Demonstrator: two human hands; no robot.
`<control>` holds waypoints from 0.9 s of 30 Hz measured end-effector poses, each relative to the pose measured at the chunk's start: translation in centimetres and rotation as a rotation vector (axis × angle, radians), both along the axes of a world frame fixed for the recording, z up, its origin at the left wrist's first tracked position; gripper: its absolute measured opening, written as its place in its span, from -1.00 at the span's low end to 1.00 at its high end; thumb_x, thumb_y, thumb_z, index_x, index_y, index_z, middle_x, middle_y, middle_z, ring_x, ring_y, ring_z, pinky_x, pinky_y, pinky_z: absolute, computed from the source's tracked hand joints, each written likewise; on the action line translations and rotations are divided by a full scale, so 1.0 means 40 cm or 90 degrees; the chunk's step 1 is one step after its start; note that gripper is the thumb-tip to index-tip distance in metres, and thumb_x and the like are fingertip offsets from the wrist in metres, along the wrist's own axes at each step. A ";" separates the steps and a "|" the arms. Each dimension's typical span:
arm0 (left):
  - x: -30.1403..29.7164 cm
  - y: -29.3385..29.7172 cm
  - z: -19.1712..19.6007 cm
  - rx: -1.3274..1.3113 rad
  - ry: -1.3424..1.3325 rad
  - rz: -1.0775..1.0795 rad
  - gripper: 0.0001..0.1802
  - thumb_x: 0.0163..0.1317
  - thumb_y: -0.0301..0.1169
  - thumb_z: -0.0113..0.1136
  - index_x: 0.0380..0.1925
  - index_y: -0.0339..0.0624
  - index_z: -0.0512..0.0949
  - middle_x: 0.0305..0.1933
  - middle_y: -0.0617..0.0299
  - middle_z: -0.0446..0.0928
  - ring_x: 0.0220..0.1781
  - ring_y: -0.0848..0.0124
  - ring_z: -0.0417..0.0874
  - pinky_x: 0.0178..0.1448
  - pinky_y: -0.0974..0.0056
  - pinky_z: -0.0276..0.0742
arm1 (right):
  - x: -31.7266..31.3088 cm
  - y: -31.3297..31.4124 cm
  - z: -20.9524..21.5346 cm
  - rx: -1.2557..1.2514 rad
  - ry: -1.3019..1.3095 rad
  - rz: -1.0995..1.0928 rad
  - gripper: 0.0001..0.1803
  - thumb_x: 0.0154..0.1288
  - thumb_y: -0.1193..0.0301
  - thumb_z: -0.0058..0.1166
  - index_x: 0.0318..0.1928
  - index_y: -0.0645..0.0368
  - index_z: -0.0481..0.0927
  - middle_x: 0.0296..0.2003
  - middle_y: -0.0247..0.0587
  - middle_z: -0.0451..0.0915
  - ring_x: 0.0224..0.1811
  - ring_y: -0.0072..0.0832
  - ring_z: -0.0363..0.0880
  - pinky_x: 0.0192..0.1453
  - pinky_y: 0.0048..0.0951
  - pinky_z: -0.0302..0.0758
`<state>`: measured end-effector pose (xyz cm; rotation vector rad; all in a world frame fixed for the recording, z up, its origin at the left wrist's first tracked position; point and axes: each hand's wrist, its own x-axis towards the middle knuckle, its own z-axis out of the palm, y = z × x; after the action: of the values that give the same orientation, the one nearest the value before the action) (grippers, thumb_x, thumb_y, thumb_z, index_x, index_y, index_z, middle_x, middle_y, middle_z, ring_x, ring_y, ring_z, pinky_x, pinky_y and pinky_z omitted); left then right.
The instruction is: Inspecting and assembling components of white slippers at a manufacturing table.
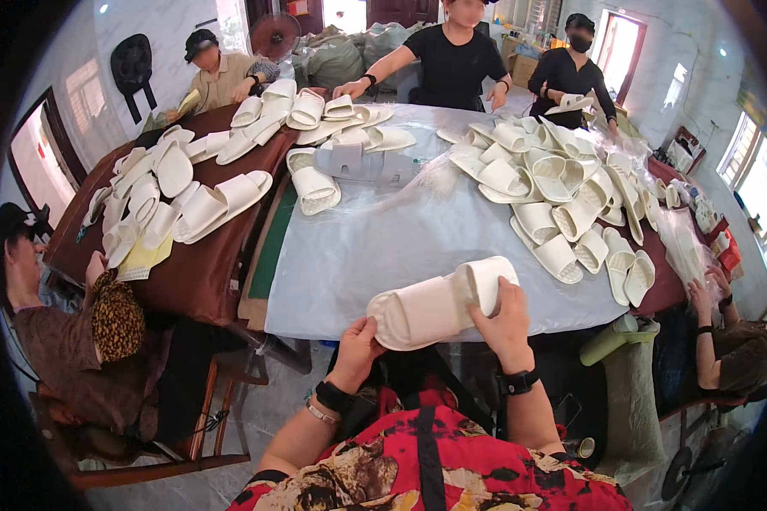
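Over the near edge of the table I hold a pair of cream slide slippers lying lengthwise across each other. The nearer cream slipper (422, 312) points left, and a second slipper (488, 281) overlaps it at the right. My left hand (355, 351) is closed on the left end, thumb on top. My right hand (503, 322) grips the right end, its thumb pressed against the slippers. The fingers underneath are partly hidden. Both hands wear dark wristbands.
A large slipper pile (562, 179) covers the table's right side; another pile (158, 183) lies on the brown-covered table (200, 298) at left. A translucent grey plastic piece (366, 168) lies at the far middle of the pale sheet (358, 272). Several co-workers sit or stand around.
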<state>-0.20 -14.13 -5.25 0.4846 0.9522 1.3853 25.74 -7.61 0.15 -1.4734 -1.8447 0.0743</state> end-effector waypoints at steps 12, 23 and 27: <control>-0.259 0.159 0.123 0.105 0.244 0.094 -0.71 0.44 -0.26 -0.02 -0.09 -0.27 0.52 -0.21 0.29 0.59 -0.22 0.55 0.58 -0.11 0.45 0.49 | 0.145 0.064 0.038 0.064 -0.063 -0.004 -0.34 -0.01 0.29 0.26 0.11 0.32 0.40 0.06 0.19 0.42 0.10 0.07 0.39 0.19 -0.09 0.37; -0.169 0.458 0.195 0.140 0.336 -0.050 -0.69 0.36 -0.24 0.12 -0.17 -0.31 0.60 -0.26 0.30 0.63 -0.28 0.54 0.60 -0.19 0.42 0.50 | 0.050 0.208 0.157 0.068 -0.147 0.297 -0.40 -0.10 0.57 0.19 0.08 0.13 0.47 0.11 0.07 0.42 0.20 0.00 0.38 0.21 -0.15 0.43; -0.162 0.544 0.104 0.198 0.465 -0.050 -0.68 0.33 -0.23 0.17 -0.16 -0.29 0.60 -0.34 0.32 0.62 -0.33 0.56 0.59 -0.25 0.39 0.49 | -0.045 0.266 0.140 0.078 -0.171 0.318 -0.42 -0.02 0.50 0.19 0.12 0.12 0.46 0.10 0.06 0.43 0.18 -0.01 0.39 0.21 -0.17 0.42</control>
<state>-6.68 7.65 -1.11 1.3073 1.2773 1.3036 23.92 3.01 5.73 -0.9472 -2.3581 0.0036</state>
